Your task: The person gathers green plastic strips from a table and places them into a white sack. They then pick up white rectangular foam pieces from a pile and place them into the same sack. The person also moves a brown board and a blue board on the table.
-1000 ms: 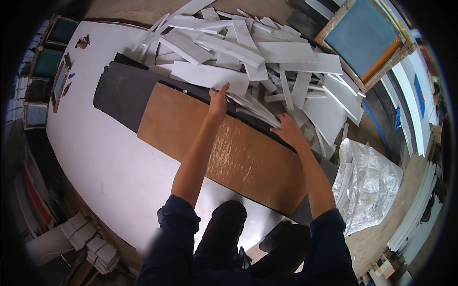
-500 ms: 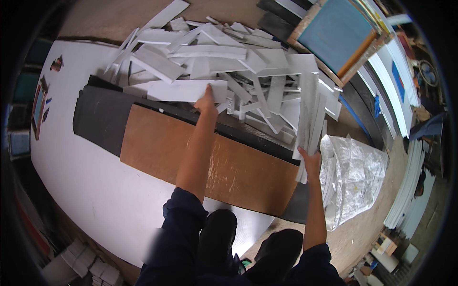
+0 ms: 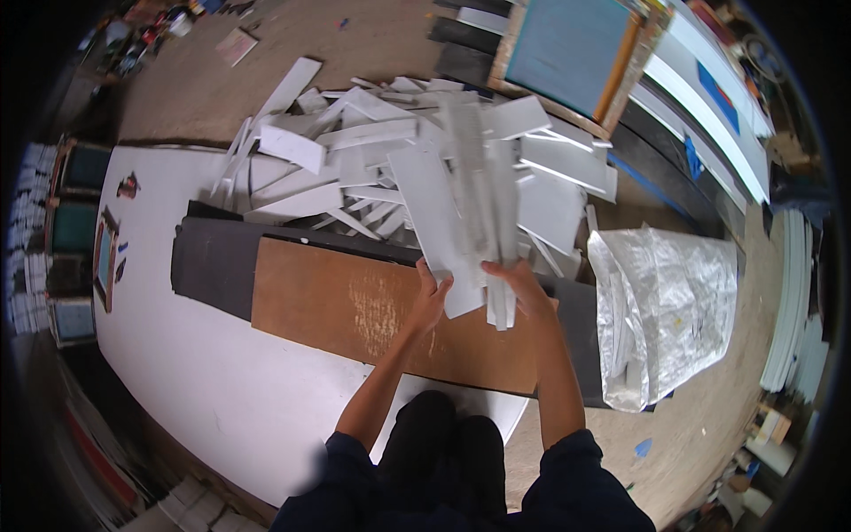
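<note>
My left hand [image 3: 432, 297] is closed on the near end of a broad white strip [image 3: 430, 208], held tilted with its far end up and to the left. Right beside it, my right hand [image 3: 519, 285] grips several narrower white strips [image 3: 501, 199] by their near ends. Both lots stand nearly side by side over the brown board [image 3: 328, 284]. Beyond them lies a loose heap of white offcut strips [image 3: 301, 191], partly hidden by the held pieces. What the strips are made of I cannot tell.
Dark sheets [image 3: 208, 257] lie under the brown board, on a large white sheet [image 3: 186, 355]. At right stands a silvery-white sack [image 3: 674, 310] with white strips in it. A wooden-framed blue screen [image 3: 567, 53] leans at the far right. Long white panels [image 3: 789, 301] lie along the right edge.
My left hand has taken up the broad strip from the heap and drawn it nearer. My right hand has brought its strips leftward beside it. The view has shifted too.
</note>
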`<move>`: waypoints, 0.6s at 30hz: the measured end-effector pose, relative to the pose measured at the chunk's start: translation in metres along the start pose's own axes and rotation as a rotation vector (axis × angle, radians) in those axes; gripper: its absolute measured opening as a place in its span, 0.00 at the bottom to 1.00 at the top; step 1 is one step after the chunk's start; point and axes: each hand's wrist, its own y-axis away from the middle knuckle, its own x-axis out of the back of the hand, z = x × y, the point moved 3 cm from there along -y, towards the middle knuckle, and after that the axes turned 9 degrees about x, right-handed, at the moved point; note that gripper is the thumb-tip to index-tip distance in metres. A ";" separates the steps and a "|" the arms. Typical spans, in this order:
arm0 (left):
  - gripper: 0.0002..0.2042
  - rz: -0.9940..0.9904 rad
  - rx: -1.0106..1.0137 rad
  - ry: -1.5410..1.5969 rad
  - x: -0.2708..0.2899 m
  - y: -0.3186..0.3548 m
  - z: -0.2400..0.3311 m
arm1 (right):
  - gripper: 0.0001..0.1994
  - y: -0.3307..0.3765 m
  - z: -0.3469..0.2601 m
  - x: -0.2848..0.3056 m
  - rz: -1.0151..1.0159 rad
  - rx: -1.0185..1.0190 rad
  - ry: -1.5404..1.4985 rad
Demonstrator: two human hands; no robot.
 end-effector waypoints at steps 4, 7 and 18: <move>0.25 -0.199 -0.020 -0.098 -0.051 0.016 -0.014 | 0.30 0.027 0.035 0.036 0.079 0.016 0.154; 0.23 -0.480 -0.006 -0.509 -0.070 0.022 -0.036 | 0.31 0.068 0.049 0.074 0.201 0.117 0.211; 0.11 -0.551 -0.180 -0.714 -0.249 0.008 0.015 | 0.33 0.301 0.143 0.184 0.717 -0.192 0.385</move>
